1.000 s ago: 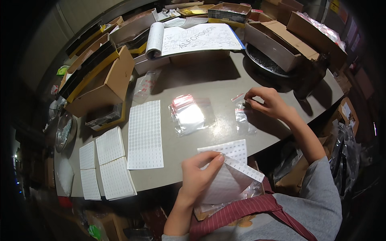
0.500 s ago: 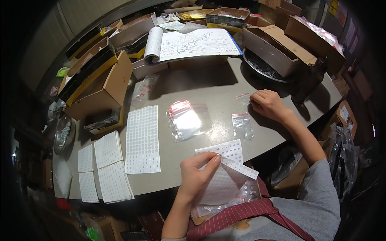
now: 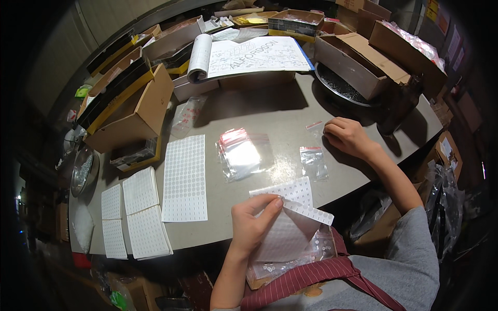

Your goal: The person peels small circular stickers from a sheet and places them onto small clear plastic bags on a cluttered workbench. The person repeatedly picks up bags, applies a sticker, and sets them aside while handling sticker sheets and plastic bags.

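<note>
My left hand (image 3: 253, 223) pinches a white sheet of round stickers (image 3: 288, 241) between thumb and fingers, near the table's front edge. The sheet is bent over, with a strip of stickers turned up. My right hand (image 3: 346, 136) rests on the table with its fingers curled, beside a small clear zip bag (image 3: 314, 129) with a red strip. What lies under those fingertips is hidden. Nearer to me is another clear zip bag (image 3: 313, 165). A pile of clear red-topped zip bags (image 3: 239, 155) lies at mid-table.
Left of the pile lie a flat sticker sheet (image 3: 184, 179) and banded sticker stacks (image 3: 142, 192). An open pad of drawings (image 3: 257, 54) stands at the back. Cardboard boxes (image 3: 140, 109) line the left; a round pan of dark small parts (image 3: 340, 85) sits back right.
The sticker sheet in my left hand has shifted slightly, its far part tilting a little. My right hand stays in nearly the same place. The whole view has moved very slightly.
</note>
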Motion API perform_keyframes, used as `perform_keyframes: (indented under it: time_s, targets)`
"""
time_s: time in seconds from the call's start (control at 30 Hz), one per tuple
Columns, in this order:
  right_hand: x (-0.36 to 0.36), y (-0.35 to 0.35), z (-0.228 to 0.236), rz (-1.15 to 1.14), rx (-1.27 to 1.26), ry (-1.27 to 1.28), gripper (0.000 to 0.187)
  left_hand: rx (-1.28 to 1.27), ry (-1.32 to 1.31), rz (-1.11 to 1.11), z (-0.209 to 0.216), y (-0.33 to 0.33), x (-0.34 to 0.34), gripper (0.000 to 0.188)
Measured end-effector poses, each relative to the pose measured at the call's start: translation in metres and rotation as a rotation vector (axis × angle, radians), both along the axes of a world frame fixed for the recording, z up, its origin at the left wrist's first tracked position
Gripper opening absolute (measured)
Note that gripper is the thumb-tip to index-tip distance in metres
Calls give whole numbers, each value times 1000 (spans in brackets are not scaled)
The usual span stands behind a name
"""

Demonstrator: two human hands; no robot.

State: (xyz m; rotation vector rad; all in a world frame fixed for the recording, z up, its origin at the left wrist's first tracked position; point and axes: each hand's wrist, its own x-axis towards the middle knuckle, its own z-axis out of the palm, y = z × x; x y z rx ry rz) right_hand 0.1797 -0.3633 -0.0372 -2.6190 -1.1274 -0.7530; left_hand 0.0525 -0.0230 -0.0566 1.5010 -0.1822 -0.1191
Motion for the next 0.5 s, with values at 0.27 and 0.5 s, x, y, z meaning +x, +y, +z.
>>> perform_keyframes:
  time_s: [0.27,0.5]
  targets:
    - [-2,4,-1,-19,1,-17,19,-8,12,21,1,-1,0,21]
    - [1,13,-2,34,-62,-26,17,-31,22,41,1,-1,-1,20]
